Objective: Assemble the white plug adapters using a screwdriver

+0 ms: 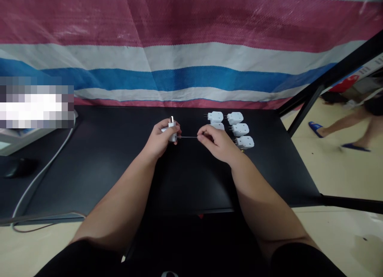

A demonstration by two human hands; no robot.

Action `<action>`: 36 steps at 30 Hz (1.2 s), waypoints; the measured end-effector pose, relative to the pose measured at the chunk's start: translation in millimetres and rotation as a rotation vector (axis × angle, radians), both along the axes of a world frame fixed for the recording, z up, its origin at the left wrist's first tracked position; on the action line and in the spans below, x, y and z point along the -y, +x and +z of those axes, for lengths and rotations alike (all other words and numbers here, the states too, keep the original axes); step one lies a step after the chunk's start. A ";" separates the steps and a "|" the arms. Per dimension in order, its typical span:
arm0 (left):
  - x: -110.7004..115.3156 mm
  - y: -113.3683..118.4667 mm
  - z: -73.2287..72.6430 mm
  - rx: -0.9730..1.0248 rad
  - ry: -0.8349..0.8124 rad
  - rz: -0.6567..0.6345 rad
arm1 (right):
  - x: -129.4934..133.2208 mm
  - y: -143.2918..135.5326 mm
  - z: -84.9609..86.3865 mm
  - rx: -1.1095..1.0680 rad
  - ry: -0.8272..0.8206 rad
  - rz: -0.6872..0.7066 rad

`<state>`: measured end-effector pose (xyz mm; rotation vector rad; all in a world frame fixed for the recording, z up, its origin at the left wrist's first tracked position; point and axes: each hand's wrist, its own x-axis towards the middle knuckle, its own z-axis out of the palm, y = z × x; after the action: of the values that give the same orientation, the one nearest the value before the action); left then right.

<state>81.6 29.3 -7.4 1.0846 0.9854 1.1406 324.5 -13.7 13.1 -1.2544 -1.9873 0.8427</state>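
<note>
My left hand (161, 138) is closed around a white plug (172, 127), its metal prong pointing away from me. My right hand (217, 143) pinches a thin screwdriver (188, 137); only its straight metal shaft shows, the handle being hidden by the fingers. The shaft's far end meets the right side of the held plug. Beyond and to the right of my right hand lie several more white plugs (240, 129) in two columns, prongs facing left. One of them (218, 126) is partly covered by my right hand.
The black table (98, 149) backs onto a striped tarp (185, 55). On the left are a dark mouse (16, 166), a white cable (44, 167) and a blurred-out bright object (36, 103). A black metal frame (320, 87) stands right; beyond it show a person's legs (344, 119).
</note>
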 end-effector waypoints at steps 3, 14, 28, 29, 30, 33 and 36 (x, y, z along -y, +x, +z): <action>-0.9 -0.9 0.1 0.008 -0.004 0.018 | 2.2 2.2 -1.0 -0.027 0.007 0.003; 0.9 -1.0 2.1 0.029 -0.005 0.012 | 0.6 -0.9 -0.2 -0.007 -0.004 0.003; -0.2 -1.8 0.5 0.017 -0.013 0.020 | 0.2 -3.4 -2.8 -0.019 0.021 -0.012; -0.3 -1.9 0.5 0.020 -0.019 0.025 | 1.0 -2.9 -3.3 -0.027 0.019 -0.006; -0.3 -2.1 0.4 0.025 -0.025 0.028 | 1.7 -2.3 -4.0 -0.031 0.014 -0.003; -0.6 -2.6 0.1 0.038 -0.033 0.029 | 2.8 -0.8 -7.2 -0.049 0.000 -0.018; -1.3 -3.7 -0.9 0.051 -0.013 0.033 | 2.0 -2.0 -8.1 -0.067 -0.021 -0.009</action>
<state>77.9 30.6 -8.3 1.0269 0.9728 1.1815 322.5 -15.7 5.1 -1.2301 -1.9233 0.8912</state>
